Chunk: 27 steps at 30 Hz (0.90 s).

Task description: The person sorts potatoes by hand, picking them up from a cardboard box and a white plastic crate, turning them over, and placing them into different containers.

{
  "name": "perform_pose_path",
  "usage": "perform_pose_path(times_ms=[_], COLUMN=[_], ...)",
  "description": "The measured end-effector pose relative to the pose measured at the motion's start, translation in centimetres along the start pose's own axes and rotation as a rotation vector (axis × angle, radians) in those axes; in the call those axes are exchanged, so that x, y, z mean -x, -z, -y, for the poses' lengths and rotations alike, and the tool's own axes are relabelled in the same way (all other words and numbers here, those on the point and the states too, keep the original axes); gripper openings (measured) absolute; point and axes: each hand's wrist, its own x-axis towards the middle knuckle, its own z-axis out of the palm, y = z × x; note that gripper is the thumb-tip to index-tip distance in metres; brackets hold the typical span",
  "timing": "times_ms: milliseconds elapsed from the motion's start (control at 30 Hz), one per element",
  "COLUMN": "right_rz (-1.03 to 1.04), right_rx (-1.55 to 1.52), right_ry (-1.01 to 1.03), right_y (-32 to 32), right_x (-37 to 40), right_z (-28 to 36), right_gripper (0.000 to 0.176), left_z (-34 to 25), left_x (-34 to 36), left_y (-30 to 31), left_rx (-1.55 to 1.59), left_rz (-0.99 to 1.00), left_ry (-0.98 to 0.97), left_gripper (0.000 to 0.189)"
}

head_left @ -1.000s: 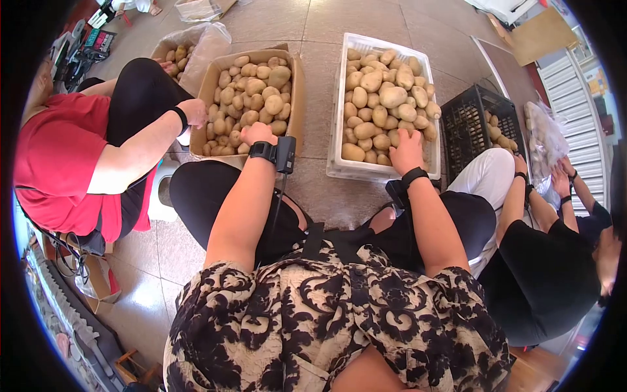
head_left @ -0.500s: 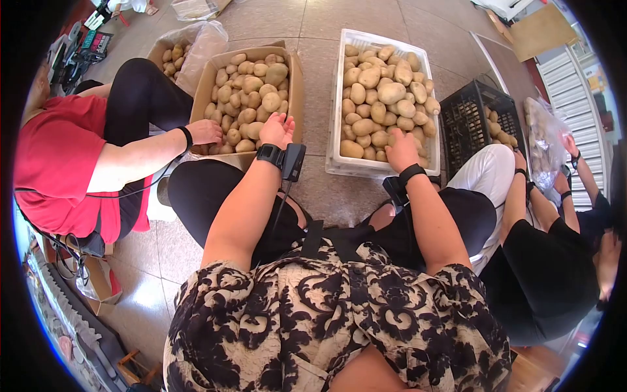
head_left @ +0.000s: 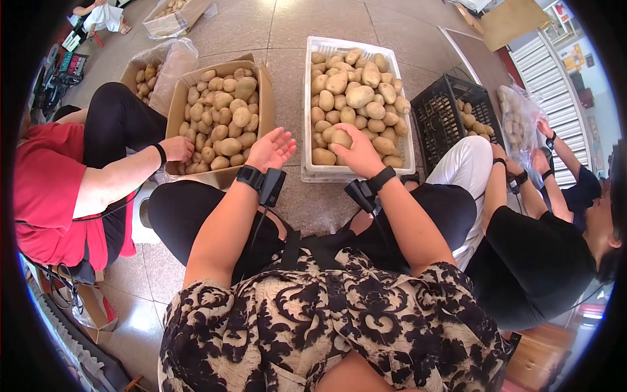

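A potato is in my right hand, between thumb and fingers, over the near edge of the white plastic crate. That crate is heaped with potatoes. My left hand is open, palm turned up and fingers spread, with nothing in it. It hovers in the gap between the crate and the cardboard box, near the box's close right corner. More potatoes fill the box. Both my wrists carry black straps with small devices.
At left, a person in red has a hand at the box's near left corner. Behind it stands a plastic-lined box of potatoes. On the right are a black crate, a plastic bag of potatoes and people in dark tops.
My right hand has lifted from the pile and come toward my left with a potato in it. My left hand has drawn away from the cardboard box. The whole view has shifted.
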Motion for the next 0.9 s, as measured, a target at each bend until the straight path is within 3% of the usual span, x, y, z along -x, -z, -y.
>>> perform_pose_path(times_ms=[67, 100, 167, 200, 267, 400, 433, 500, 533, 633, 667, 733, 767, 833, 900], right_rz=[0.01, 0.011, 0.163, 0.169, 0.118, -0.039, -0.03, -0.222, -0.218, -0.242, -0.243, -0.23, -0.231, -0.123, -0.112], right_rx=[-0.315, -0.315, -0.699, -0.704, -0.495, -0.155, -0.16, 0.199, 0.196, 0.449, 0.447, 0.641, 0.64, 0.627, 0.616], right_ry=[0.138, 0.137, 0.067, 0.068, 0.084, 0.05, 0.055, 0.129, 0.131, -0.141, -0.138, -0.387, -0.386, -0.572, -0.579], right_y=[-0.5, -0.6, -0.6, -0.8, -1.3, -0.5, -0.3, -0.2, -0.1, 0.4, 0.4, 0.5, 0.7, 1.2, 1.3], right_x=[0.1, 0.4, 1.0, 0.9, 0.4, -0.2, -0.3, -0.6, -0.5, -0.1, 0.1, 0.3, 0.3, 0.2, 0.2], right_z=[1.0, 1.7, 3.4, 3.1, 1.6, -0.6, -1.7, -4.5, -5.0, -6.1, -6.1, -5.8, -5.7, -5.3, -5.5], right_gripper=[0.052, 0.052, 0.055, 0.055, 0.056, 0.054, 0.054, 0.055, 0.055, 0.058, 0.058, 0.059, 0.059, 0.059, 0.063], left_z=[0.0, -0.2, 0.2, 0.4, 0.4, -0.2, -0.6, -1.3, -1.7, -3.1, -3.4, -3.9, -4.1, -4.5, -4.7], left_x=[1.3, 2.1, 2.4, 2.4, 1.4, -1.0, -1.3, -2.1, -2.6, -3.4, -3.4, -3.4, -3.3, -3.3, -3.5], left_y=[-1.4, -2.1, -2.7, -2.7, -1.5, 0.8, 1.1, 1.9, 2.4, 3.7, 4.1, 4.6, 4.8, 4.8, 5.2], left_rx=[-0.014, 0.008, 0.03, 0.048, 0.067, 0.118, 0.141, 0.196, 0.198, 0.32, 0.32, 0.459, 0.502, 0.554, 0.587], left_rz=[0.027, 0.077, 0.122, 0.174, 0.208, 0.07, 0.05, 0.008, 0.004, -0.137, -0.137, -0.23, -0.217, -0.292, -0.359], left_ry=[0.033, 0.087, 0.141, 0.162, 0.166, 0.128, 0.073, -0.032, -0.035, -0.18, -0.184, -0.316, -0.346, -0.373, -0.447], left_gripper=[0.028, 0.03, 0.032, 0.03, 0.027, 0.021, 0.019, 0.015, 0.015, 0.017, 0.017, 0.023, 0.029, 0.03, 0.032])
